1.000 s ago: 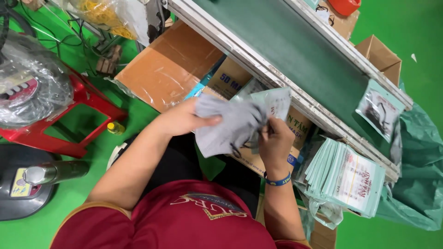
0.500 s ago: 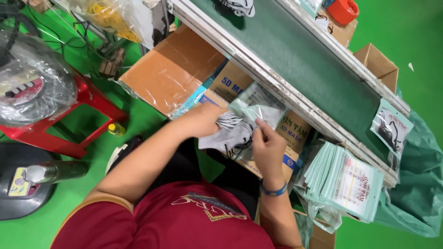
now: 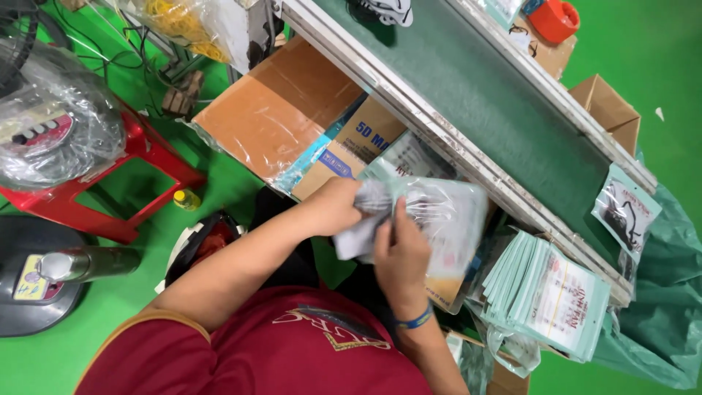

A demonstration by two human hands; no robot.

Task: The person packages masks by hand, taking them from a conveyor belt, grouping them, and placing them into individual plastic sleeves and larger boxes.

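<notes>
The person's left hand [image 3: 338, 207] and right hand [image 3: 401, 252] are close together in front of the chest, both clamped on a clear plastic pouch [image 3: 446, 216] that has a grey folded item [image 3: 360, 234] partly inside it. The left hand's fingers are curled around the grey item at the pouch's near edge, while the right hand pinches the pouch from below, its wrist wearing a blue wristband [image 3: 413, 320]. The pouch is held in the air just below the metal edge of a green conveyor belt [image 3: 482, 95], which runs diagonally across the top of the view. Motion blur hides how far the grey item sits in the pouch. Farther along the belt's edge lies a filled packet [image 3: 625, 213] with a dark printed picture, and at the belt's far end a dark and white item [image 3: 387, 10] is only partly in view. Just to the right of the hands is a fanned stack of pale green packets [image 3: 545, 292], resting beside a green plastic bag [image 3: 658, 322]. Under the belt, an open cardboard box [image 3: 281, 121] lies beyond the left forearm. On the green floor to the left stand a red stool [image 3: 110, 212], with a plastic-wrapped fan [image 3: 55, 124] on it.
</notes>
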